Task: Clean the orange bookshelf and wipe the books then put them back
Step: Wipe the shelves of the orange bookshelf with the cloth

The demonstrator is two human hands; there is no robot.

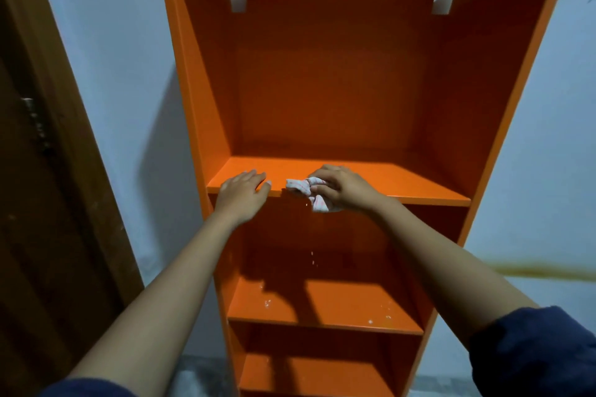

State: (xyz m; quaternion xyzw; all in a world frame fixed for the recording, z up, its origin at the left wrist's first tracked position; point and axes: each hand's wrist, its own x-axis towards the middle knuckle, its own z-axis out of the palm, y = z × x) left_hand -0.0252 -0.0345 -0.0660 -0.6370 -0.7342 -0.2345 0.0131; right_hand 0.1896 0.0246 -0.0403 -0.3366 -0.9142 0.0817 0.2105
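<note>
The orange bookshelf (338, 90) stood against a pale wall (113, 74), with a dark wooden door (38, 203) at its left. Its compartments were bare; no books were in view, so their whereabouts could not be told. 2 small pale brackets showed on the back panel of the top compartment.

The upper shelf board (403, 180) carried both hands at its front edge. The board below (322, 306) showed scattered pale specks, and a few more hung in the air beneath the cloth; whether droplets or dust could not be told.

The left hand (242, 193) lay flat, fingers extended and gripping nothing, braced on the board's front left edge. The right hand (338, 187) had its fingers closed around a bunched white cloth (303, 192), which touched the board's front lip near the middle and hung partly over it, just beside the left hand.

The step in hand appeared to be wiping the upper board, so the shelf-cleaning stage was under way and the books remained to be done. The next move likely called for drawing the cloth along the rest of the board toward the right side, then clearing the specks from the lower board.
</note>
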